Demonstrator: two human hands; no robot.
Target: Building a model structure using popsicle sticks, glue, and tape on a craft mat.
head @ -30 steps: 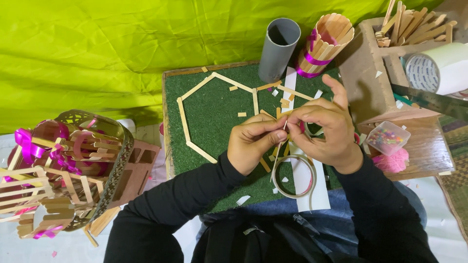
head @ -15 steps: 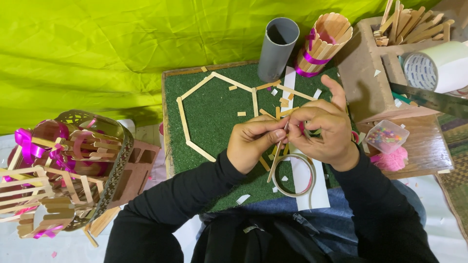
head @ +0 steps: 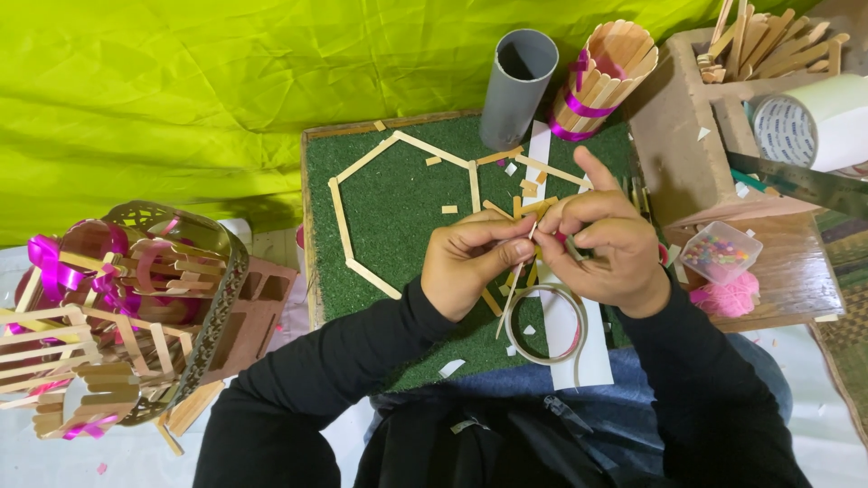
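Pinching a thin wooden stick (head: 514, 287) between left hand (head: 470, 262) and right hand (head: 604, 244), both closed on it, above the fuzzy green mat (head: 389, 226). Crowding the mat's right edge: tape ring (head: 545, 323), grey tube (head: 515, 86), stick bundle (head: 601, 77) banded in pink ribbon. Sitting at right: clear bead box (head: 719, 253), white tape roll (head: 809, 122).

A home craft corner on the floor: a green turf-covered board (head: 389, 208) at centre, a box of wooden sticks (head: 768, 45) at upper right, finished stick-and-ribbon models (head: 99, 316) at lower left, and a lime cloth backdrop (head: 181, 90) across the top.
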